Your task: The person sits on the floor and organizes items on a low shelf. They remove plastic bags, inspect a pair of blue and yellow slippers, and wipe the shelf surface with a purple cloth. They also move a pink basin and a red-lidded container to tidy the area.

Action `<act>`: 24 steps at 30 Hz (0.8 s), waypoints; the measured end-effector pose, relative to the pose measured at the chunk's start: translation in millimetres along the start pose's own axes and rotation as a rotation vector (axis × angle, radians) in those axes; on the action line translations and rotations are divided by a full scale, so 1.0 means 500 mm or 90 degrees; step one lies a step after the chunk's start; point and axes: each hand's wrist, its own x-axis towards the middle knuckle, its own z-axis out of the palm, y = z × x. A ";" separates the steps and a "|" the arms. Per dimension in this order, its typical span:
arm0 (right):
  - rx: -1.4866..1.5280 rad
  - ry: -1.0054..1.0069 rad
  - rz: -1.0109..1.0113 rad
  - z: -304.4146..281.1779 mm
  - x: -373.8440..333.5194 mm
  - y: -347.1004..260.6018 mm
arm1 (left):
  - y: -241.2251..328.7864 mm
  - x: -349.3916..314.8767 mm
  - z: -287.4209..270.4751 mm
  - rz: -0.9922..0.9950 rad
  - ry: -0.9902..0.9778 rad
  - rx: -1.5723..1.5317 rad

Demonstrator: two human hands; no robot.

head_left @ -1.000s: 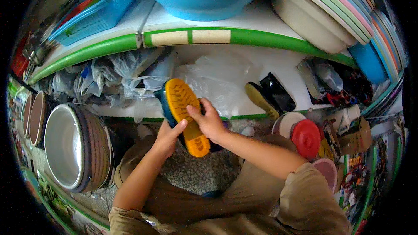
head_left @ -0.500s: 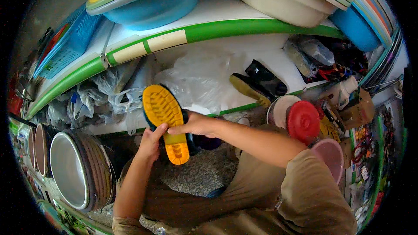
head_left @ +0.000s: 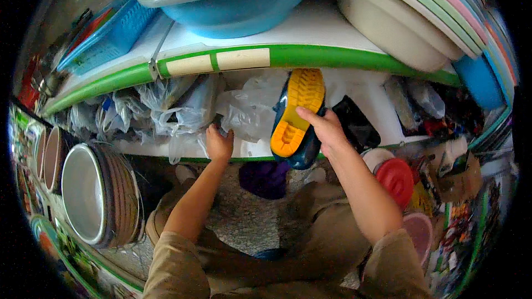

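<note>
My right hand (head_left: 328, 132) grips a dark blue rubber boot (head_left: 281, 105) with a yellow treaded sole (head_left: 296, 112). Its thumb presses on the sole, which faces me, and the boot is held tilted over the lower shelf's front. Just to its right, the shaft of a shiny black boot (head_left: 357, 124) lies on the shelf, the rest hidden behind the held boot and my hand. At the shelf's front edge, my left hand (head_left: 220, 143) reaches with slightly bent, parted fingers beside clear plastic bags (head_left: 241, 112); I cannot tell whether it touches them.
Stacked basins (head_left: 235, 14) and a blue basket (head_left: 113, 36) sit on the upper shelf (head_left: 310, 55), whose green edge overhangs the boots. Metal pots (head_left: 83, 194) stand at left; a red lid (head_left: 394, 180) and pink tub (head_left: 418, 235) at right. Purple cloth (head_left: 265, 178) lies below the shelf.
The yellow-soled boot has moved right and farther away, onto the shelf area, in my right hand. My left hand has let go of it and moved forward to the shelf edge by the bags.
</note>
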 end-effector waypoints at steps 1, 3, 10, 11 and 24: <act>0.053 -0.010 -0.021 0.004 -0.016 -0.018 | -0.040 0.013 0.040 0.103 0.151 -0.011; 0.093 -0.006 0.049 0.016 -0.013 -0.020 | -0.114 0.072 0.108 0.166 0.183 -0.232; 0.118 0.022 0.079 -0.016 -0.009 -0.067 | 0.009 0.020 0.022 0.128 -0.064 -0.436; 0.141 0.009 0.048 -0.041 0.006 -0.061 | 0.056 -0.002 -0.019 0.149 -0.054 -0.413; -0.781 -0.125 -0.111 -0.058 0.026 0.015 | -0.087 0.072 -0.455 -0.059 0.069 -0.857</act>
